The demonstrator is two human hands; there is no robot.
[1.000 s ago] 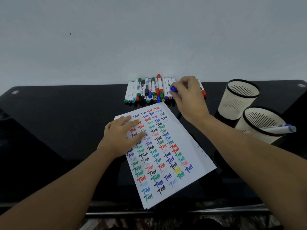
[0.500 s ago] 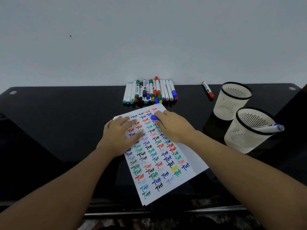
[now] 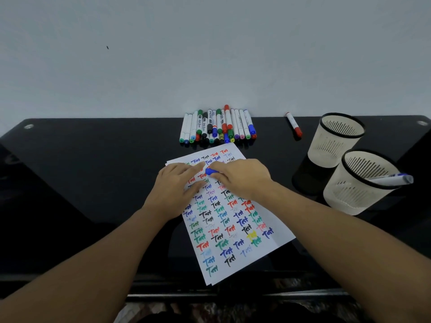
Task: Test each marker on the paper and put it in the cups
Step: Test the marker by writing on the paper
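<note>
- The paper (image 3: 235, 220) lies tilted at the centre of the frame on the black table (image 3: 93, 173), its lower corner close to the table's near edge.
- The left hand (image 3: 177, 190) lies flat on the sheet's upper left part, fingers straight and pressing it down.
- The right hand (image 3: 242, 180), just right of the left, has its fingers curled round a blue-capped marker (image 3: 210, 171); only the blue end shows, the rest is hidden under the hand, so whether the tip touches the sheet cannot be told.
- A row of markers (image 3: 218, 127) lies against the wall at upper centre, just beyond the sheet's top edge.
- A single red-capped marker (image 3: 294, 125) lies apart, to the right of the row.
- Two mesh cups sit at the right: the far cup (image 3: 335, 138) and the near cup (image 3: 359, 183), which holds one marker (image 3: 391, 178) leaning over its rim.
- Bare table spreads across the left of the frame.
</note>
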